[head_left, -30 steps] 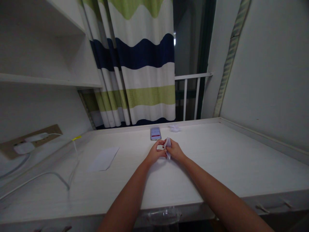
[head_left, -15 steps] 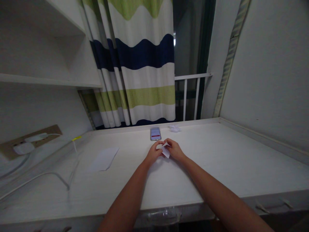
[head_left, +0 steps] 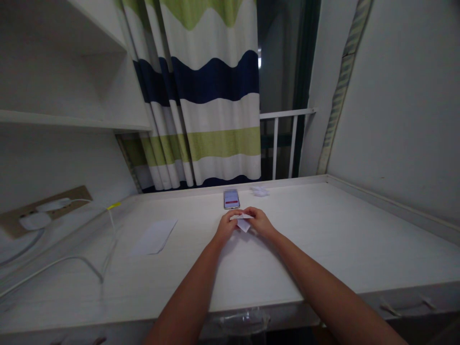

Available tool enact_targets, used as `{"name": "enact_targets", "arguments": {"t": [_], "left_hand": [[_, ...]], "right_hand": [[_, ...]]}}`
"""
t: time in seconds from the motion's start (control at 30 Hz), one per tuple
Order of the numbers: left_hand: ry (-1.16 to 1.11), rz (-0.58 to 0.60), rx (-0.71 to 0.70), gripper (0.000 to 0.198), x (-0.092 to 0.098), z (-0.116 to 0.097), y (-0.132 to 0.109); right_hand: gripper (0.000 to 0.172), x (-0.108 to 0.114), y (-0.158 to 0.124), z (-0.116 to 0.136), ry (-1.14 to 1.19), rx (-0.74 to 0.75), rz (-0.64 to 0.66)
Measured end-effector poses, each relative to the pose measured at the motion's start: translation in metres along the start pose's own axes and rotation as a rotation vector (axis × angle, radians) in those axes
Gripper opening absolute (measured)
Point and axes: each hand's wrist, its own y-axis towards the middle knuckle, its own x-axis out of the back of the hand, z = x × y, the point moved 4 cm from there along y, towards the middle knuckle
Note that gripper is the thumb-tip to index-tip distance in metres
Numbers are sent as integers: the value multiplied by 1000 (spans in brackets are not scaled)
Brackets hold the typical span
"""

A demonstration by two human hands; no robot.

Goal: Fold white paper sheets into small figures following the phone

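Over the desk [head_left: 323, 239], the left hand [head_left: 225, 226] and right hand [head_left: 260, 223] each pinch one end of a small folded paper [head_left: 243, 224], probably to steady it. Just beyond lies a phone [head_left: 231, 199], its lit screen facing up and readable.

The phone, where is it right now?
In the head view the phone lies on the desk, centre, just beyond the left hand and right hand that hold a small paper, before the striped curtain.
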Motion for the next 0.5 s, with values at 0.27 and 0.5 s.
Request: {"name": "enact_targets", "arguments": {"t": [0.27, 0.5], "left_hand": [[-129, -15, 45, 22, 2, 0, 1], [-31, -38, 6, 29, 2, -4, 0]], "right_hand": [[25, -2, 0, 3, 88, -12, 41], [42, -4, -4, 7, 85, 24, 183]]}}
